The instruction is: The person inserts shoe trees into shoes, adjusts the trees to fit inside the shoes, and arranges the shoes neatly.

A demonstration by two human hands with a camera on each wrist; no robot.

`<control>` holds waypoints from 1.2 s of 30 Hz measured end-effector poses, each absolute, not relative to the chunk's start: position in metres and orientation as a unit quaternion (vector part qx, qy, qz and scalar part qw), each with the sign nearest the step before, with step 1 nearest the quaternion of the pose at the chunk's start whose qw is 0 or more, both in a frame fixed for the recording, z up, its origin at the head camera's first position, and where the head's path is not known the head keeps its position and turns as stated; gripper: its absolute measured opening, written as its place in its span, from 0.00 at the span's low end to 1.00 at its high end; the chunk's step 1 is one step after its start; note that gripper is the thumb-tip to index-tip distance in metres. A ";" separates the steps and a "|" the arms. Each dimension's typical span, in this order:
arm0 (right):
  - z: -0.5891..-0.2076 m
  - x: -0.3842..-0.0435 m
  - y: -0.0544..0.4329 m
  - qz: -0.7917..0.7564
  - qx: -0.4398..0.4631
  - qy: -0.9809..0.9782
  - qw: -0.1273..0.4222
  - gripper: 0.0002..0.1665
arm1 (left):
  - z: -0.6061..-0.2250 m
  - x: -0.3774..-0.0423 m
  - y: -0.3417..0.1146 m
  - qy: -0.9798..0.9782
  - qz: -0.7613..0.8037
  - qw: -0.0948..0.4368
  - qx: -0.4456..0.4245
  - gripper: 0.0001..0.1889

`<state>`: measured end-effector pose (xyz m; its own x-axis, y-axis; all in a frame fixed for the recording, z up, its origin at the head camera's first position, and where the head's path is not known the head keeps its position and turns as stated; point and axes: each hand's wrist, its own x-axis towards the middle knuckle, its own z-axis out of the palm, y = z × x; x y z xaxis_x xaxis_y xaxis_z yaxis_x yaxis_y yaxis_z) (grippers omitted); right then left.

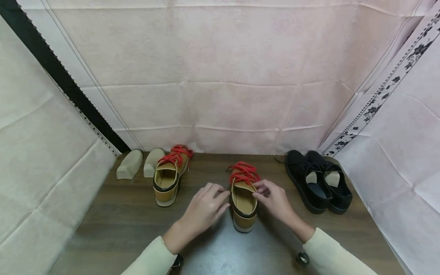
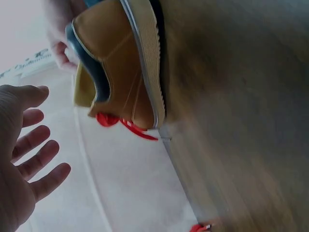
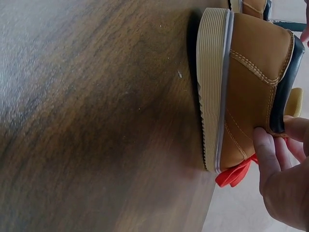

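Note:
A tan shoe [image 1: 244, 202] with red laces [image 1: 245, 172] and a dark collar stands in the middle of the wooden surface, its heel toward me. At the right edge of its opening my right hand [image 1: 275, 198] pinches the collar, thumb on the inner side and fingers outside, as the right wrist view shows on the shoe [image 3: 256, 72]. My left hand [image 1: 207, 206] hovers at the shoe's left side with relaxed, spread fingers. In the left wrist view, a gap shows between the left hand [image 2: 24, 150] and the shoe [image 2: 116, 58].
The matching tan shoe [image 1: 170, 179], also red-laced, stands to the left. Beside it are two pale shoe inserts [image 1: 130, 165]. A pair of black shoes [image 1: 316, 183] with pale blocks inside stands at the right. Pale patterned sheets [image 1: 233, 76] enclose the wooden surface [image 1: 130, 225] at the back and sides.

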<state>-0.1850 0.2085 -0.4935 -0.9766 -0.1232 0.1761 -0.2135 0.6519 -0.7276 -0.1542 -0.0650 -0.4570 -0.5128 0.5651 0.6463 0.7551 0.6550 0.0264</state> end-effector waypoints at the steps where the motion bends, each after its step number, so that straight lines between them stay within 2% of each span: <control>1: -0.493 -0.185 0.208 0.406 0.095 -0.907 0.055 0.15 | -0.456 -0.156 -0.067 -0.856 -0.155 0.312 -0.383 0.17; 23: -0.493 -0.184 0.207 0.410 0.086 -0.907 0.050 0.16 | -0.430 -0.173 -0.125 -0.871 -0.196 0.349 -0.286 0.16; 36: -0.490 -0.184 0.208 0.410 0.089 -0.907 0.034 0.15 | -0.432 -0.189 -0.162 -0.884 -0.184 0.354 -0.245 0.14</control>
